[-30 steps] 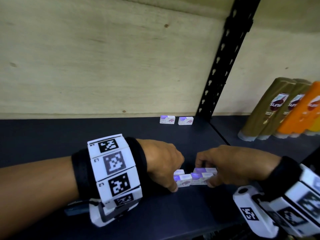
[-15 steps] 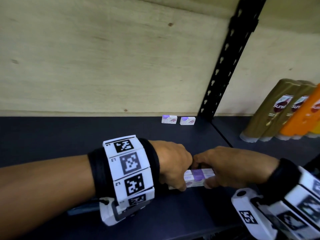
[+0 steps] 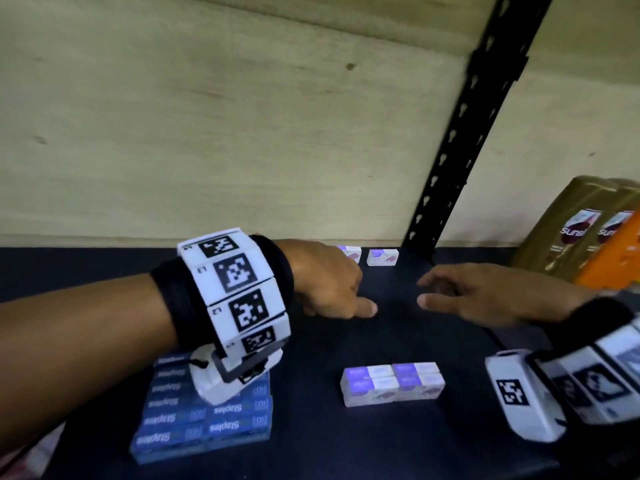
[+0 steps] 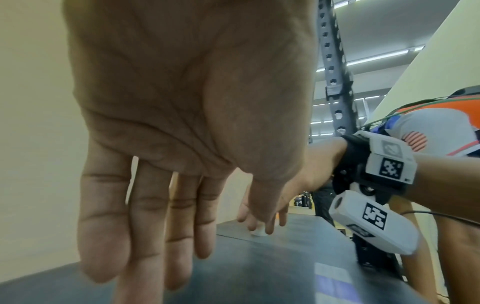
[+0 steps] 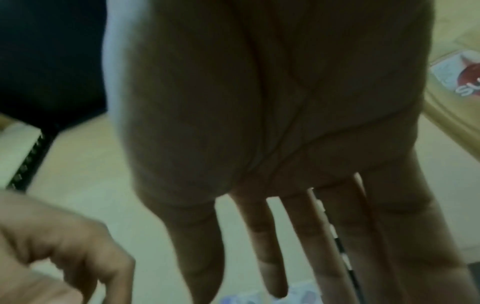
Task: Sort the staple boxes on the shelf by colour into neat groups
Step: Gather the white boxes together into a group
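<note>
A neat block of purple-and-white staple boxes (image 3: 393,384) lies near the shelf's front edge, with no hand on it. Two more purple-and-white boxes (image 3: 382,257) sit side by side at the back wall. A stack of blue staple boxes (image 3: 204,415) lies front left, partly under my left wrist. My left hand (image 3: 346,292) hovers over the shelf middle with fingers (image 4: 145,226) straight, holding nothing. My right hand (image 3: 446,292) reaches in from the right, palm down, fingers (image 5: 272,257) straight and empty, a short way from the back boxes.
A black perforated upright (image 3: 460,133) stands behind the two back boxes. Gold and orange shampoo bottles (image 3: 571,233) lie on the neighbouring shelf at right. A pale wooden board (image 3: 207,133) closes the back. The dark shelf surface (image 3: 346,452) ends just below the boxes.
Both hands let go of the purple boxes, which now lie as one block near the front. The hands have lifted and moved toward the back of the shelf, fingers straightened.
</note>
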Available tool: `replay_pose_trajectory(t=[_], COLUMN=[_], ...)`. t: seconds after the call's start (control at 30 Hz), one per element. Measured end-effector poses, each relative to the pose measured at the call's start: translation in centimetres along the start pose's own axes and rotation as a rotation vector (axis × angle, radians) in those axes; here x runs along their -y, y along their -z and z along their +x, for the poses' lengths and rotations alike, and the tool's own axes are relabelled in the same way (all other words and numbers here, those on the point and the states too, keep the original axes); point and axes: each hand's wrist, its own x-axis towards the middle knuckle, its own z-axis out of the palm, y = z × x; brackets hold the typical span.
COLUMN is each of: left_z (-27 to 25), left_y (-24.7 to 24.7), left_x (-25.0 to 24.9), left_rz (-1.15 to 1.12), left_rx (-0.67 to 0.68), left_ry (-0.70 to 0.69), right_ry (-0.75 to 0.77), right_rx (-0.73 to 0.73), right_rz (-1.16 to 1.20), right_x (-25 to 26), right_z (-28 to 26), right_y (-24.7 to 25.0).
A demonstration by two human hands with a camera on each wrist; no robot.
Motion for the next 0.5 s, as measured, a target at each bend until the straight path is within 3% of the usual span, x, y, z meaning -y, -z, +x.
replay_pose_trajectory(t=[0.17, 0.5], left_z=[2.3, 7.9], left_y=[0.7, 1.7], left_x=[2.4, 5.0], left_rz=[0.028, -0.028], left_rx=[-0.024, -0.057], left_ry=[0.101, 0.155], right_ry=[-0.122, -0.088], right_rx=[0.094, 0.069], right_rz=[-0.143, -0.067], right_x=[-0.3, 0.6], right_z=[3.0, 9.2], right_y=[-0.4, 1.5])
